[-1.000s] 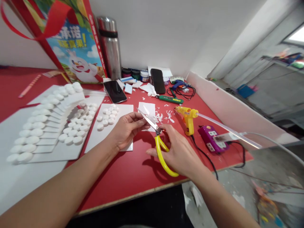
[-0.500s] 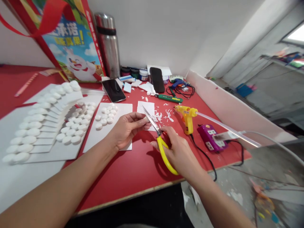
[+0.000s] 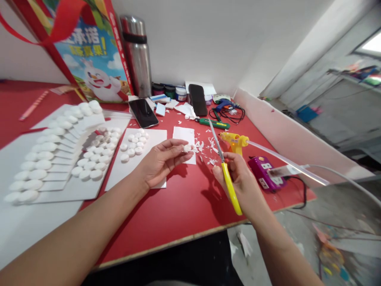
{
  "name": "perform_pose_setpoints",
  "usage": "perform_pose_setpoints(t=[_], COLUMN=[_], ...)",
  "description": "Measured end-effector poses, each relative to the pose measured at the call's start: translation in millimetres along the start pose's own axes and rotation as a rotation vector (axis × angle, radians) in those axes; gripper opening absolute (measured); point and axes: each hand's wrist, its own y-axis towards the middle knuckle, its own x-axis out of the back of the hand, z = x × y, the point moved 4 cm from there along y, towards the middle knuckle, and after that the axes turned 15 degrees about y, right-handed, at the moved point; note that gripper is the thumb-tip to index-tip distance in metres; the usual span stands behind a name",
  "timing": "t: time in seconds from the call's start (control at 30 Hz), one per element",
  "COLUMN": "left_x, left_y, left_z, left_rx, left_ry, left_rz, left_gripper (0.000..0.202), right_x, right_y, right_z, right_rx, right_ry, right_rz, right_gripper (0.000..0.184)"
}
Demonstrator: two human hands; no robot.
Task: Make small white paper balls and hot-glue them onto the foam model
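Between the thumb and fingers of my left hand [image 3: 166, 159] is a small white foam disc [image 3: 187, 148], held above a white paper piece [image 3: 183, 135] strewn with shavings. My right hand [image 3: 238, 174] grips yellow-handled scissors [image 3: 230, 188], their blades upright and apart from the disc. Left of my left hand, a white board [image 3: 154, 139] bears several small white discs [image 3: 135, 143]. Farther left, more round white discs [image 3: 95, 161] lie on another board, beside a stepped, fan-shaped white piece [image 3: 59, 174] edged with larger ovals.
A yellow glue gun [image 3: 235, 140] and purple power socket [image 3: 266, 173] sit at the right. Behind are two phones [image 3: 143, 113], a green-handled tool [image 3: 214, 123], paint jars [image 3: 180, 94], a steel flask [image 3: 137, 59] and a gift bag [image 3: 95, 67]. White scraps [image 3: 202, 147] litter the red table [image 3: 160, 226].
My right hand has drawn the scissors away to the right, and their blades now point up. The left hand has turned slightly, bringing the white disc into plainer view.
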Motion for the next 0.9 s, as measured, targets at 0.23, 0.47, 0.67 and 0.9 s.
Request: perform_pose_setpoints(t=[0.23,0.47,0.67,0.9], left_x=[-3.1,-2.6,-2.4,-1.2], left_y=[-1,-2,-2,-1], left_z=[-2,-2,-3,-4], left_rx=[-0.020,0.002,0.010,0.000], left_ry=[0.030,0.041,0.011,0.071], left_rz=[-0.009,-0.022,-0.016,0.003], left_gripper=[0.025,0.024,0.024,0.025], right_x=[1,-7,-8,-2], right_y=[-4,-4,-3,-2], right_z=[18,17,17,21], right_rx=[0.084,0.129,0.137,0.177], right_ry=[-0.148,-0.202,-0.232,-0.379], right_rz=[0.105,0.156,0.183,0.145], right_gripper=[0.061,0.066,0.072,0.076])
